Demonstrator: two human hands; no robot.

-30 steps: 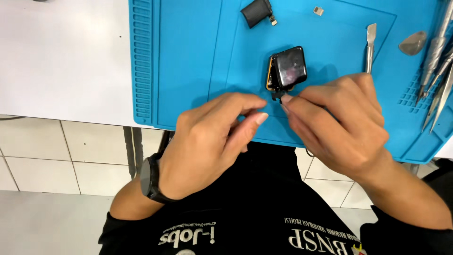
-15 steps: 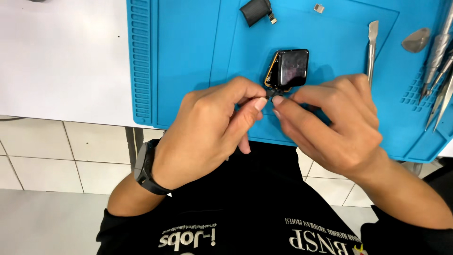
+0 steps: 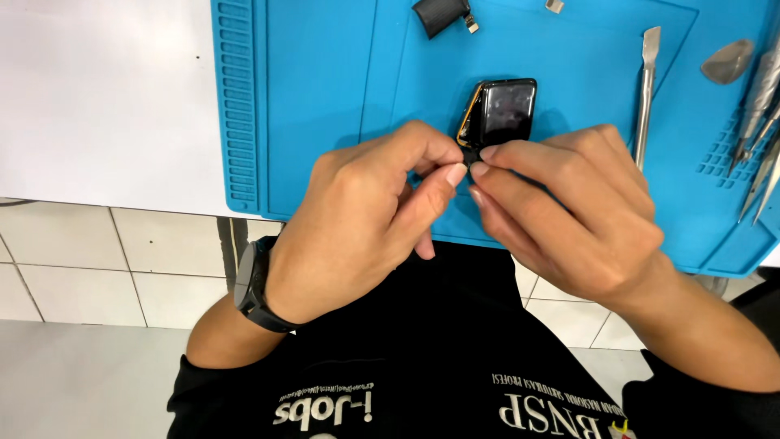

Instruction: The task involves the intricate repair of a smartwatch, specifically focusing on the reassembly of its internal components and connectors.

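White table [image 3: 106,97] takes the upper left; blue work mat [image 3: 325,106] lies on it, reaching the near edge. Left hand [image 3: 357,219] and right hand [image 3: 577,219] meet at mat's 6 o'clock, fingertips nearly touching.

Both hands pinch the near end of a small black smartwatch body [image 3: 505,110], its dark screen lifted slightly off the case along the left side, w/ a yellowish strip showing in the gap. Left thumb + forefinger pressed together at the watch's lower left corner; right forefinger + thumb pinched beside them at its lower edge. Whether sth tiny sits btwn the fingertips: can't tell.

At 3 o'clock of the watch, a flat metal spudger [image 3: 646,89]; farther at 3, a grey pick [image 3: 725,61] and a row of metal tools [image 3: 760,122]. At 11 o'clock, a black strap piece [image 3: 440,15].

Judgement: step looks like separating screen from case, early-mid. Next move calls for a gentle, even pull, keeping the case steady and not straining whatever joins the halves inside.
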